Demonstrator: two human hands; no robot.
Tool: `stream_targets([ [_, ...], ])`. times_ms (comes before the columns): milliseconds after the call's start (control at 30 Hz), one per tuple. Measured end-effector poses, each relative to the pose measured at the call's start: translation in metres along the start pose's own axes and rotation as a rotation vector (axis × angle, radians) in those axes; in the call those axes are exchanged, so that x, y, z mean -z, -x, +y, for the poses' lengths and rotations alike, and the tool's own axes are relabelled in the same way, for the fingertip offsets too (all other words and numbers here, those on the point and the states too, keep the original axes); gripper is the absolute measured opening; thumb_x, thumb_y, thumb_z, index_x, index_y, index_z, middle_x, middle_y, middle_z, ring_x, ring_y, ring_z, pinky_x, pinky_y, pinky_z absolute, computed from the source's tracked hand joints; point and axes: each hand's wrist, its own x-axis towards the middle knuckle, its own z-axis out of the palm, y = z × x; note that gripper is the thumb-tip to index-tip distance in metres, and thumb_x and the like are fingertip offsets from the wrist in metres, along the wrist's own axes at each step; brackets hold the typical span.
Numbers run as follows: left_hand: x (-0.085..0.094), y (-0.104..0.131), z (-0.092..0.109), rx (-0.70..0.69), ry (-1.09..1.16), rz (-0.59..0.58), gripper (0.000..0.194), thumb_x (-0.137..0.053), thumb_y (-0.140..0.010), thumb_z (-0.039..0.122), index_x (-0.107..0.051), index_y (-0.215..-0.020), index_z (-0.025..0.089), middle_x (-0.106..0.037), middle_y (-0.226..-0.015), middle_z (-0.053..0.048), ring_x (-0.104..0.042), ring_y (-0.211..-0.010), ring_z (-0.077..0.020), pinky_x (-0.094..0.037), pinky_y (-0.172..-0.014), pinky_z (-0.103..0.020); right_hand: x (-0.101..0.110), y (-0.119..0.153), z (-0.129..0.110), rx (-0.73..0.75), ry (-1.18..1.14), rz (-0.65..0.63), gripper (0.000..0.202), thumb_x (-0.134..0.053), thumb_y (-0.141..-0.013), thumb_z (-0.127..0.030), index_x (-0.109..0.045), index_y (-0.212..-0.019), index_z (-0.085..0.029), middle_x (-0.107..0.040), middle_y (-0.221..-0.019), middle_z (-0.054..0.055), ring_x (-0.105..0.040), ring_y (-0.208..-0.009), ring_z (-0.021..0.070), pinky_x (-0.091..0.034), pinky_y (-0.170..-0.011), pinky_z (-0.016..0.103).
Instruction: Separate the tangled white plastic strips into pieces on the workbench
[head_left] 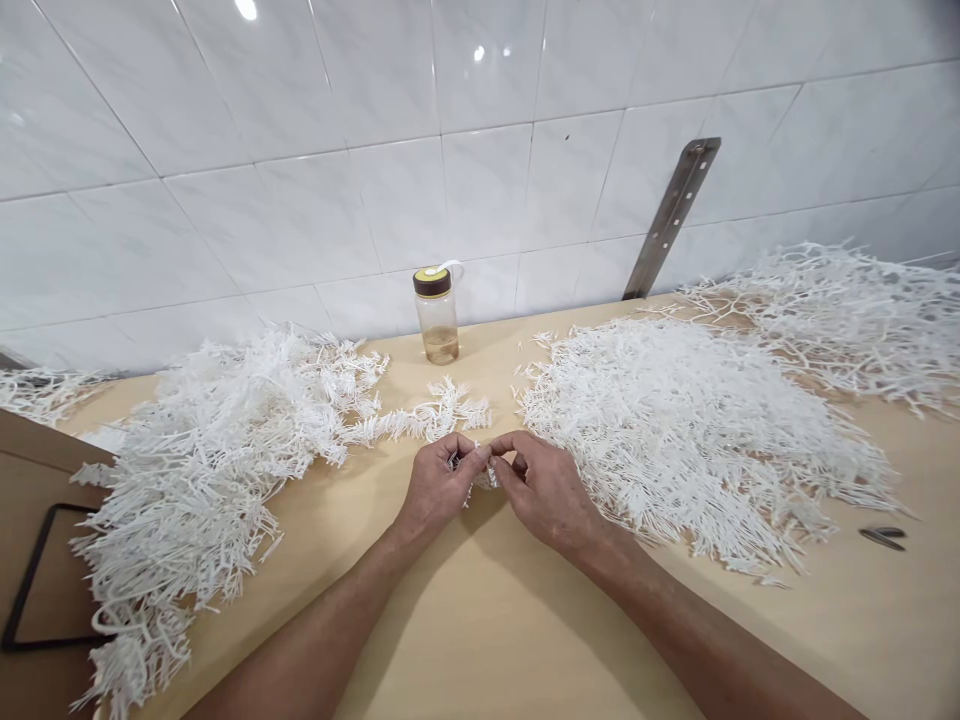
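My left hand (448,477) and my right hand (541,487) meet at the middle of the table, thumbs and fingers pinched close together. Between them is a small white branched plastic piece (487,478), mostly hidden by my fingers. My left hand is closed on it, and the fingertips of my right hand pinch at its upper end. Just beyond my hands lies a strand of white frond-like pieces (435,415), linked to a heap of similar pieces (217,450) on the left. Right of my right hand spreads a pile of thin white plastic sprigs (697,430).
A clear bottle (439,325) with some liquid stands near the tiled wall. A perforated metal bracket (671,220) leans there. Looser white branching pieces (847,315) lie at the back right. A small dark metal tool (883,537) rests at the right. A black handle (34,575) juts at the left.
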Motion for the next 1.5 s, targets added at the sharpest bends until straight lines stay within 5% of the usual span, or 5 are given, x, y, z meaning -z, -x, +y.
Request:
stream_targets([
  [467,-0.003,0.001,-0.003,-0.048,-0.062,0.026,0.028,-0.062,-0.083,0.039,-0.056,-0.065,0.018,-0.054,-0.06,0.002,-0.047,-0.06,-0.0119,-0.039,-0.06,-0.024,0.001,0.0,-0.001,-0.05,0.03,-0.013,0.015,-0.054,-0.085,-0.023,-0.068,-0.08,-0.02,-0.066,-0.066,0.001,-0.057,-0.057,0.0148,-0.041,-0.059,0.027],
  [700,-0.009,0.008,-0.002,-0.291,-0.304,0.132,0.022,-0.053,-0.088,0.026,-0.053,-0.067,0.02,-0.054,-0.065,-0.001,-0.047,-0.064,-0.0154,-0.037,-0.062,-0.028,-0.005,-0.001,-0.01,-0.251,0.011,-0.069,0.011,-0.055,-0.081,-0.023,-0.062,-0.073,-0.02,-0.064,-0.063,0.0,-0.055,-0.055,0.015,-0.039,-0.052,0.026],
  [900,-0.005,0.009,0.002,-0.256,-0.237,0.134,0.022,-0.055,-0.089,0.033,-0.054,-0.072,0.02,-0.051,-0.065,0.0,-0.044,-0.062,-0.0142,-0.035,-0.059,-0.027,0.002,-0.009,0.004,-0.072,0.259,0.189,0.013,-0.049,-0.082,-0.015,-0.052,-0.071,-0.02,-0.058,-0.069,0.004,-0.051,-0.059,0.0163,-0.037,-0.057,0.029],
  [1200,-0.001,-0.002,-0.006,-0.044,0.095,0.05,0.034,-0.062,-0.085,0.047,-0.06,-0.07,0.017,-0.054,-0.061,0.001,-0.045,-0.059,-0.0113,-0.036,-0.056,-0.023,0.046,-0.021,0.021,-0.103,0.266,0.462,0.011,-0.054,-0.083,-0.019,-0.06,-0.092,-0.017,-0.065,-0.096,0.011,-0.055,-0.06,0.0161,-0.043,-0.063,0.033],
  [1500,0.0,-0.003,-0.003,-0.028,0.088,0.053,0.035,-0.063,-0.082,0.048,-0.058,-0.067,0.017,-0.052,-0.059,0.003,-0.044,-0.056,-0.0104,-0.037,-0.056,-0.023,0.014,-0.008,-0.004,-0.038,-0.085,-0.122,0.023,-0.051,-0.091,-0.03,-0.071,-0.083,-0.021,-0.072,-0.08,0.003,-0.061,-0.063,0.0157,-0.044,-0.059,0.028],
])
